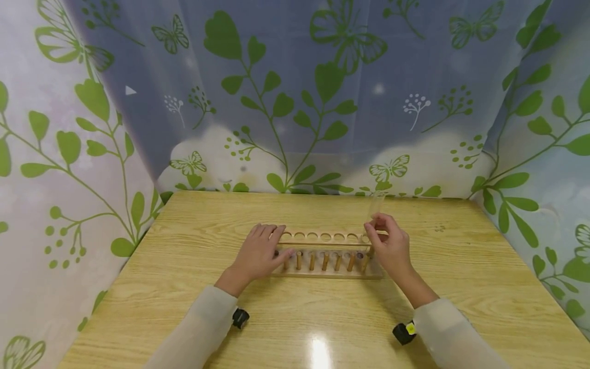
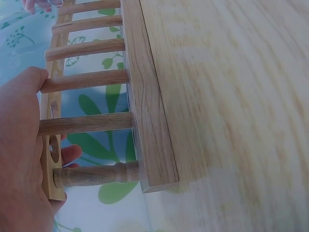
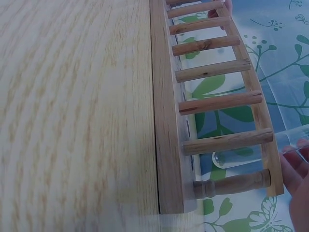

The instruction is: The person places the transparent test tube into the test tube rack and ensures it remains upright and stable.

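A wooden test tube rack [image 1: 322, 275] stands upright on the table, with a row of round holes in its top bar and pegs rising from its base. My left hand [image 1: 260, 251] grips the rack's left end, thumb in front and fingers behind the top bar [image 2: 50, 179]. At the other end, my right hand [image 1: 391, 242] pinches a clear glass test tube [image 1: 377, 202]. In the right wrist view the tube's rounded bottom [image 3: 221, 158] hangs below the top bar, above the base, through the end hole. The right fingers [image 3: 293, 166] are right beside the bar.
The rack stands on a light wood-grain table [image 1: 184, 266]. Behind it hangs a curtain [image 1: 295, 123] with leaves and butterflies, also along both sides. Small black devices are on both wrists, one at the left sleeve [image 1: 198, 323], the other at the right sleeve [image 1: 454, 333].
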A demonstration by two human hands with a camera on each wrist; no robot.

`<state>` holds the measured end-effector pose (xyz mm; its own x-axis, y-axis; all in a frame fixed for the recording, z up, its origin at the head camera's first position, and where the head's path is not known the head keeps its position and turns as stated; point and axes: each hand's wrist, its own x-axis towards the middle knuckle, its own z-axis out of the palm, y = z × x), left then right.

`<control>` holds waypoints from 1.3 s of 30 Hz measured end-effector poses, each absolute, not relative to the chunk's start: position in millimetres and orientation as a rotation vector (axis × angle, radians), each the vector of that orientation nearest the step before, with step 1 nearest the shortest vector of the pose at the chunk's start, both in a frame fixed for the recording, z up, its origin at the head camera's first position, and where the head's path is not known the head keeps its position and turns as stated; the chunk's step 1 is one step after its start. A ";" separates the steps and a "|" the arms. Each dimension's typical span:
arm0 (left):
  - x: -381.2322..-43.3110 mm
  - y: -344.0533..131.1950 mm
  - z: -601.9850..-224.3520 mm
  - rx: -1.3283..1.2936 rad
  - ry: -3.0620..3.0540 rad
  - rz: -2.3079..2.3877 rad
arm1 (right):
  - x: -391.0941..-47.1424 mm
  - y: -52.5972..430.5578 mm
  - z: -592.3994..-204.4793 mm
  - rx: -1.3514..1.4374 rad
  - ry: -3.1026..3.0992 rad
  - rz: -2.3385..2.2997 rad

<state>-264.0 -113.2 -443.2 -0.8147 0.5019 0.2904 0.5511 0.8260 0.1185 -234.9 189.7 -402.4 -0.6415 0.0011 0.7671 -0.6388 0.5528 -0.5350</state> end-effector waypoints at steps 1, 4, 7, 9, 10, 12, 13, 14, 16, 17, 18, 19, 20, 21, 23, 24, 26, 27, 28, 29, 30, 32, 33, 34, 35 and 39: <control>-264.0 -113.2 -443.1 -0.809 -2.764 -0.292 | -234.7 189.4 -402.2 0.508 -2.044 1.098; -263.8 -113.2 -442.9 -0.807 -2.770 -0.298 | -235.7 189.3 -403.5 0.494 -2.048 1.100; -263.5 -113.1 -442.6 -0.807 -2.770 -0.298 | -240.9 191.7 -410.3 0.480 -2.053 1.101; -263.4 -113.1 -442.4 -0.808 -2.770 -0.298 | -246.7 195.3 -417.8 0.477 -2.055 1.105; -263.3 -113.1 -442.4 -0.808 -2.770 -0.298 | -249.8 197.5 -421.9 0.477 -2.056 1.107; -263.1 -113.1 -442.6 -0.807 -2.772 -0.298 | -255.5 201.9 -429.4 0.479 -2.060 1.108; -262.9 -113.1 -442.5 -0.807 -2.772 -0.299 | -257.3 204.0 -432.0 0.483 -2.062 1.112; -262.9 -113.0 -442.7 -0.806 -2.772 -0.299 | -258.4 205.7 -433.7 0.486 -2.067 1.118; -262.8 -113.1 -442.8 -0.805 -2.770 -0.293 | -258.9 208.1 -435.3 0.492 -2.082 1.123; -263.0 -113.2 -443.1 -0.806 -2.767 -0.288 | -258.6 208.8 -435.4 0.493 -2.091 1.123; -262.9 -113.2 -442.9 -0.806 -2.764 -0.284 | -258.4 209.4 -435.6 0.494 -2.101 1.127; -262.9 -113.3 -442.9 -0.807 -2.760 -0.282 | -257.9 209.6 -435.3 0.495 -2.109 1.128; -263.1 -113.4 -443.1 -0.807 -2.757 -0.279 | -257.5 209.7 -434.9 0.494 -2.118 1.125; -263.2 -113.4 -443.1 -0.808 -2.756 -0.278 | -257.2 209.8 -434.5 0.495 -2.123 1.124; -263.4 -113.6 -443.5 -0.808 -2.753 -0.275 | -257.3 209.8 -434.2 0.497 -2.127 1.121; -263.4 -113.5 -443.6 -0.807 -2.754 -0.273 | -257.4 209.8 -434.1 0.499 -2.125 1.122; -263.8 -113.7 -444.0 -0.804 -2.758 -0.264 | -257.9 209.9 -434.3 0.503 -2.122 1.123; -263.7 -113.7 -444.0 -0.802 -2.760 -0.258 | -258.2 210.0 -434.7 0.503 -2.122 1.120; -263.7 -113.7 -444.0 -0.801 -2.760 -0.254 | -258.4 210.1 -435.2 0.502 -2.123 1.120; -263.5 -113.6 -443.8 -0.801 -2.759 -0.255 | -258.6 210.3 -435.7 0.500 -2.124 1.118; -263.2 -113.5 -443.5 -0.802 -2.754 -0.261 | -258.7 210.4 -436.1 0.499 -2.124 1.118; -262.5 -113.4 -442.8 -0.805 -2.744 -0.276 | -259.0 210.7 -436.9 0.498 -2.124 1.116; -262.1 -113.3 -442.3 -0.807 -2.741 -0.284 | -259.1 210.9 -437.1 0.498 -2.125 1.113; -261.8 -113.3 -441.9 -0.809 -2.739 -0.291 | -259.1 211.0 -437.3 0.499 -2.123 1.114; -261.5 -113.2 -441.4 -0.811 -2.739 -0.295 | -259.1 211.1 -437.3 0.502 -2.122 1.113; -260.9 -113.2 -440.2 -0.810 -2.750 -0.288 | -258.7 211.7 -437.3 0.515 -2.121 1.112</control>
<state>-260.9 -113.2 -440.2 -0.8111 0.5017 0.3006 0.5531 0.8251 0.1154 -258.7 211.7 -437.3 -0.6915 -0.0325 0.7216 -0.6122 0.5568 -0.5615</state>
